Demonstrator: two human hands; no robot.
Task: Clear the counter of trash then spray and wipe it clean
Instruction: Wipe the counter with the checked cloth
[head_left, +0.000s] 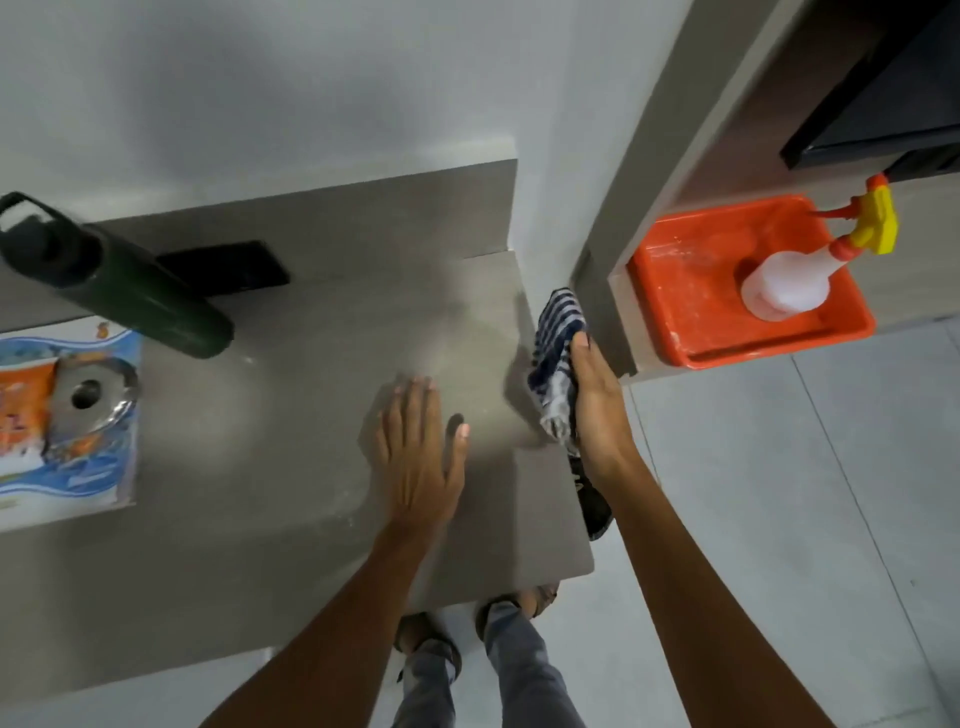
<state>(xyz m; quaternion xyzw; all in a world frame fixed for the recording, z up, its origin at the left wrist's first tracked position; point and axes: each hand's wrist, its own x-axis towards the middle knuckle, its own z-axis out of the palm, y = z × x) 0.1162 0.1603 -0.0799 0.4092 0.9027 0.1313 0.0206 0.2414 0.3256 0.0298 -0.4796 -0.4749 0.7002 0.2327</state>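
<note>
Pressing flat on the grey bench (291, 415), left hand (415, 457) palm down, fingers (410, 400) spread apart and gripping nothing. Holding a blue-and-white striped cloth (558, 358) against the bench's right edge, right hand (595, 405) with fingers closed on the fabric (cloth hanging partly over the side). Standing upright in an orange tray (675, 291) well to the right, on a separate lower surface, a white spray bottle (789, 286) with yellow-and-orange trigger. Resting at the bench's far left, a dark green bottle (119, 280), just beside a flat black object (234, 267). Lying near the left edge, a colourful packaged item (67, 426). Showing below the bench, feet on the tiled floor (779, 493).
</note>
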